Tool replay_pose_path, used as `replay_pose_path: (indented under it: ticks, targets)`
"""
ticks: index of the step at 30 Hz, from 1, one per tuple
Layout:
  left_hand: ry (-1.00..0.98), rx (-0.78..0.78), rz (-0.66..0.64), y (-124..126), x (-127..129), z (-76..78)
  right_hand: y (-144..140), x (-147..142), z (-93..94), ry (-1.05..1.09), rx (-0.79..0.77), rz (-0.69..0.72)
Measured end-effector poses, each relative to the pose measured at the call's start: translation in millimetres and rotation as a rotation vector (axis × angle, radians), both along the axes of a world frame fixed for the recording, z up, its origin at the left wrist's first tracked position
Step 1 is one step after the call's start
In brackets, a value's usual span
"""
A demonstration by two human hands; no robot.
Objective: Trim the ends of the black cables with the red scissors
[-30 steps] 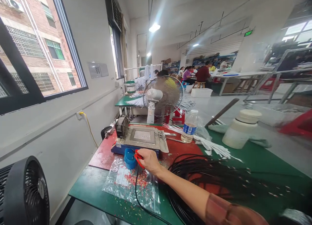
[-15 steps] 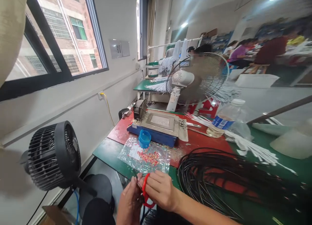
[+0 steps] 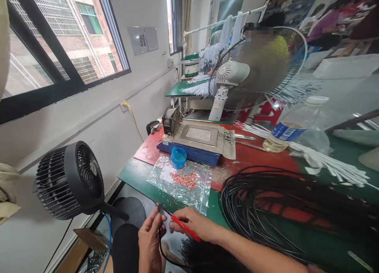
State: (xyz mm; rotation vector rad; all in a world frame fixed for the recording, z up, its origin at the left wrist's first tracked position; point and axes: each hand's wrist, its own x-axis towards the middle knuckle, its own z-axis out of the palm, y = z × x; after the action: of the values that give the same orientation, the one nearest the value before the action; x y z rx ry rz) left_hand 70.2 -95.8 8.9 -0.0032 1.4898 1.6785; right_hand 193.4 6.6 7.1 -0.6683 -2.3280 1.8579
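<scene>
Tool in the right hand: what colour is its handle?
The handle is red, seen best in the head view.

Forward-down head view, hands (image 3: pixel 197 225) seemingly near

Dark-framed sliding window (image 3: pixel 66 85) at upper left, brick building (image 3: pixel 68 46) outside. Black floor fan (image 3: pixel 69 182) below, facing right. Yellow cord (image 3: pixel 135 121) hanging along white wall (image 3: pixel 94 146). White fan (image 3: pixel 232 72) further back; pale cables (image 3: pixel 227 32) draped over white rail (image 3: pixel 207 26) behind it. Part-filled clear bottle (image 3: pixel 284 131), blue-labelled, just beside white cable bundle (image 3: pixel 334 165) at right. Blurred co-worker (image 3: pixel 322 30) in purple, upper right.
</scene>
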Motion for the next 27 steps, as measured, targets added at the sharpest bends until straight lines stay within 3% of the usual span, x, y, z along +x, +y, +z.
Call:
replay_pose_path:
  ticks: [5,20,27]
  targets:
    - [-0.032,-0.012,-0.032,1,-1,-9.6,1,2,0.0,0.024,-0.206,-0.015]
    - [-0.007,-0.022,-0.085,-1,0,-8.0,-1,3,-2.3,0.055,-0.388,-0.054]
    - [0.253,-0.128,-0.141,-3,-9,-21.7,0,3,-2.8,0.039,-0.396,-0.045]
